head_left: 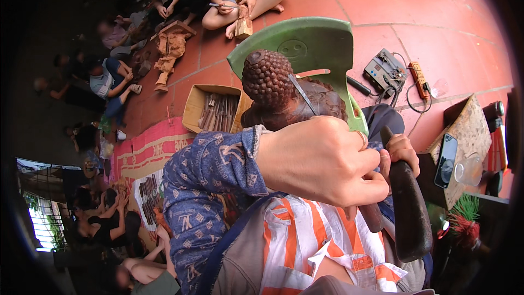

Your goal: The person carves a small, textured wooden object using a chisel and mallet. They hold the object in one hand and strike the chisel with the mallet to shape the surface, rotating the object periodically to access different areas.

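Observation:
A dark brown carved wooden statue, its head covered in knobbly curls, lies in front of me against a green plastic chair. My left hand, in a blue patterned sleeve, is closed around a chisel. The thin metal blade reaches to the side of the statue's head, and the dark handle comes out below my fist. Just to the right, my right hand grips the narrower end of a dark wooden mallet. Its thick end points down toward me, beside the chisel handle.
A cardboard box of carving tools stands left of the statue. More tools lie on a paper sheet. Right are a grey control box, an orange power strip and a phone on a board. Several people sit working across the tiled floor.

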Demonstrator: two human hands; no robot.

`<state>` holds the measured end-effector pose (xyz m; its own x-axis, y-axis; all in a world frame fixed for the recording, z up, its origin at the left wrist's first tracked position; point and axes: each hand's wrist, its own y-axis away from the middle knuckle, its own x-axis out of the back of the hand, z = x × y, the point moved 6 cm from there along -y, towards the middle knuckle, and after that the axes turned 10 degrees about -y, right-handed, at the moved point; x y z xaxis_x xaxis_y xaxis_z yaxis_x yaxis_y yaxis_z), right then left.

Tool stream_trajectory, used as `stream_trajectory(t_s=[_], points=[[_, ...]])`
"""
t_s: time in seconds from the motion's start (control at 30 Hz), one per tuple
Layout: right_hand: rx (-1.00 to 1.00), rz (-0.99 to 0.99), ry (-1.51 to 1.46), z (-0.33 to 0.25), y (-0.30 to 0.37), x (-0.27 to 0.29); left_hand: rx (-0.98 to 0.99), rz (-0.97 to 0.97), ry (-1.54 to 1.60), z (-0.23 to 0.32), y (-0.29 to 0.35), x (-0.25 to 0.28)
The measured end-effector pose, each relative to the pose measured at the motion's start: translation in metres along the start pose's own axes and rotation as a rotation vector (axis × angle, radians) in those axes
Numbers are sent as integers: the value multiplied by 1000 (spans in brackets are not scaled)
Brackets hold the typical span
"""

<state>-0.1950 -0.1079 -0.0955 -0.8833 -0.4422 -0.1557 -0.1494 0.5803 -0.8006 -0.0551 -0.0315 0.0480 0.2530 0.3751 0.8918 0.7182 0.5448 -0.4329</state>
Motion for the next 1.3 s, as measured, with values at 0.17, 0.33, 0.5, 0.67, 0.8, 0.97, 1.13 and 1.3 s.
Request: stream_trajectory(t_s=[0.17,0.33,0.5,0.67,0.8,0.97,1.13,1.3], points=[[-239,-26,-10,28,33,4,51,106,10,-4,-8,-1],[-286,11,-261,36,30,1,116,39,-126,-16,-13,-8],[-470,12,-476,41,41,-9,203,-71,-173,-25,-13,-16],[-544,-34,-424,44,46,-12,254,-115,-223,-28,-16,-18],[-558,-58,-306,39,38,-12,270,-128,-240,-29,-15,-20],[-566,-74,-181,38,40,-11,281,-136,-244,-32,-13,-20],[-653,16,-166,48,68,-12,293,-116,-247,-33,-9,-19],[-859,104,-425,49,87,-28,276,-163,-266,-34,-4,-24]])
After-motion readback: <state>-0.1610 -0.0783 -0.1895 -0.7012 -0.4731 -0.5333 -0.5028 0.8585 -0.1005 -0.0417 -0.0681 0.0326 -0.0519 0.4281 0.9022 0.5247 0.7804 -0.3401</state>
